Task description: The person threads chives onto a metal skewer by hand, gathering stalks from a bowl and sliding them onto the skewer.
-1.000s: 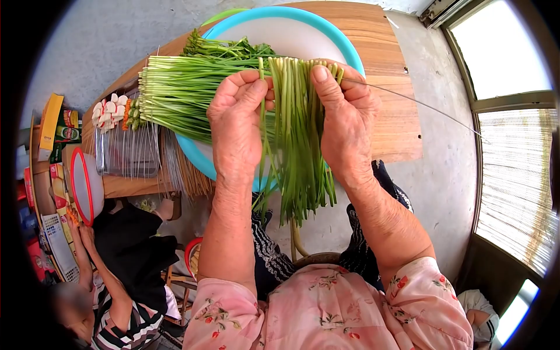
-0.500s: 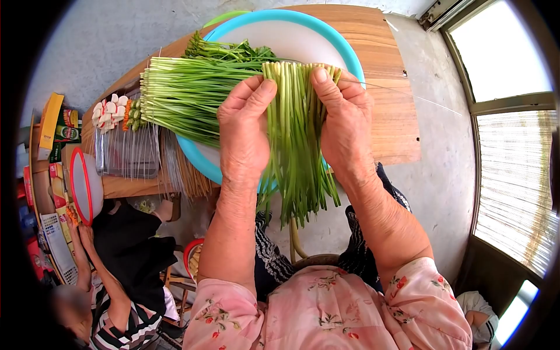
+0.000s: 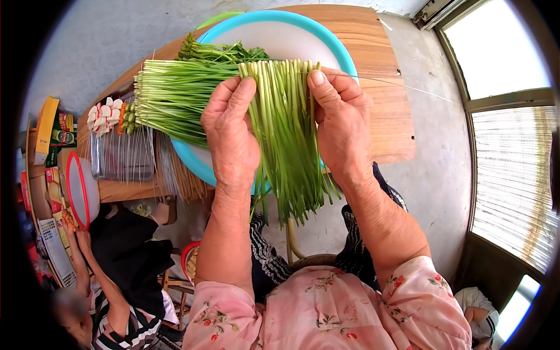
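Note:
A row of green stalks (image 3: 283, 116) hangs between my hands, pale ends up and leaves down. My left hand (image 3: 233, 125) pinches the row's left edge between thumb and fingers. At its right edge my right hand (image 3: 341, 116) pinches the stalks near their top. A thin metal skewer (image 3: 402, 85) sticks out to the right past my right hand. More stalks (image 3: 175, 93) lie to the left, their pale ends facing left, partly over a blue-rimmed basin (image 3: 344, 49). Leafy greens (image 3: 221, 52) lie behind them.
Below is a wooden table (image 3: 385, 128). At its left are white pieces on skewers (image 3: 106, 115), a clear tray (image 3: 122, 160) and loose thin sticks (image 3: 181, 169). Another person's hands (image 3: 76, 230) are at the lower left, near a red-rimmed sieve (image 3: 77, 189).
The left-hand stalks, earlier apart from the row, now hang together with it. Both hands have shifted left in view, and the row looks wider.

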The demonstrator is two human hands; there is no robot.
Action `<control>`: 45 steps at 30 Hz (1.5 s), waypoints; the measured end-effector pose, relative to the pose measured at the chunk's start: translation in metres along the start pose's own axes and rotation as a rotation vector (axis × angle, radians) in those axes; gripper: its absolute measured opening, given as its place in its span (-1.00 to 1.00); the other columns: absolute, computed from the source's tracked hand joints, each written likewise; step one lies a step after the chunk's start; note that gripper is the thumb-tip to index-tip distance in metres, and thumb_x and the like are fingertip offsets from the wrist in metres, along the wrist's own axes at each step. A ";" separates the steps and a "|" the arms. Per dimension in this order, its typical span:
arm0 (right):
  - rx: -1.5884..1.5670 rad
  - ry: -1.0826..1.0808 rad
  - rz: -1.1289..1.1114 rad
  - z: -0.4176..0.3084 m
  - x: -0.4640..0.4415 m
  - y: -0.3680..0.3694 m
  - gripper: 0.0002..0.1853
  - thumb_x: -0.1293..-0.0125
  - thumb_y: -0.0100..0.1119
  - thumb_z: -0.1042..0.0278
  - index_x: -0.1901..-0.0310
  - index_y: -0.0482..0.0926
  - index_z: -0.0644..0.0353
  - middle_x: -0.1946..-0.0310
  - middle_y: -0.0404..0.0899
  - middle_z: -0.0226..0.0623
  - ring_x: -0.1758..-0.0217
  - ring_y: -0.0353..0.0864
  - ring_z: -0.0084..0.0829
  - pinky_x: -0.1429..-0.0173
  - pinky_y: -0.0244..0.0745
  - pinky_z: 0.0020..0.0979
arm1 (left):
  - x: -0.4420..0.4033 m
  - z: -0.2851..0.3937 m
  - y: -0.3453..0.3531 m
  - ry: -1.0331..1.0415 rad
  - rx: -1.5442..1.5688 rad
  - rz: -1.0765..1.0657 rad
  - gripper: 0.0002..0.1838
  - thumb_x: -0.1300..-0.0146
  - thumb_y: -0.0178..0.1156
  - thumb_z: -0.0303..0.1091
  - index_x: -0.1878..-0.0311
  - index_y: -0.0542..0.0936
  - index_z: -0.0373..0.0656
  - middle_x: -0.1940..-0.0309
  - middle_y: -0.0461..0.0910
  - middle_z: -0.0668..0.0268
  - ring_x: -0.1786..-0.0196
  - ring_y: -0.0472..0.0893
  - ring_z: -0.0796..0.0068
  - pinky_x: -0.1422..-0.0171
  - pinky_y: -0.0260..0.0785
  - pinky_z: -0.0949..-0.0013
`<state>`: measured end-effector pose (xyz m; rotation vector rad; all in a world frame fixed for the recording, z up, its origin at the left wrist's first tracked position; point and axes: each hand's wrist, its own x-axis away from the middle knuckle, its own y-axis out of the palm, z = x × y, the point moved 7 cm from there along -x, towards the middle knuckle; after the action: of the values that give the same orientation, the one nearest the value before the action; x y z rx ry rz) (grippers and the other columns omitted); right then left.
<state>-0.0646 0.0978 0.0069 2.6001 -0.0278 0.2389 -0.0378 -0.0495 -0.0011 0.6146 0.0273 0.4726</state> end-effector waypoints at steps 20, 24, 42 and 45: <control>-0.163 -0.043 0.024 0.006 0.000 0.002 -0.90 -0.17 0.19 0.57 0.27 0.56 0.34 0.39 0.62 -0.34 0.40 0.53 -0.63 0.27 0.48 -0.59 | 0.003 -0.002 0.007 -0.045 0.009 -0.045 -0.87 -0.21 0.15 -0.47 0.21 0.56 -0.32 0.30 0.59 0.31 0.27 0.53 0.59 0.11 0.39 0.50; -0.109 0.049 -0.081 0.006 0.000 0.010 -0.89 -0.15 0.21 0.57 0.26 0.57 0.34 0.39 0.62 -0.32 0.40 0.54 -0.62 0.27 0.49 -0.58 | 0.002 -0.004 0.005 -0.045 -0.010 -0.054 -0.87 -0.20 0.16 -0.47 0.22 0.56 -0.31 0.30 0.59 0.32 0.27 0.53 0.59 0.11 0.39 0.50; -0.116 0.115 -0.144 0.011 -0.001 0.010 -0.89 -0.10 0.23 0.58 0.30 0.58 0.31 0.42 0.62 -0.31 0.41 0.56 -0.58 0.29 0.50 -0.55 | 0.003 -0.001 0.014 -0.029 -0.093 -0.175 -0.77 -0.09 0.19 -0.63 0.13 0.52 -0.30 0.25 0.62 0.30 0.24 0.56 0.62 0.08 0.40 0.54; -0.165 0.127 -0.117 0.012 -0.001 0.008 -0.88 -0.09 0.22 0.61 0.29 0.58 0.31 0.43 0.61 -0.32 0.41 0.56 -0.57 0.28 0.50 -0.54 | 0.003 -0.003 0.014 -0.064 -0.098 -0.181 -0.76 -0.09 0.19 -0.64 0.13 0.52 -0.29 0.25 0.62 0.30 0.24 0.56 0.63 0.09 0.40 0.55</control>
<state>-0.0641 0.0850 0.0008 2.4083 0.1438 0.3441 -0.0414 -0.0367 0.0051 0.5251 -0.0006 0.2772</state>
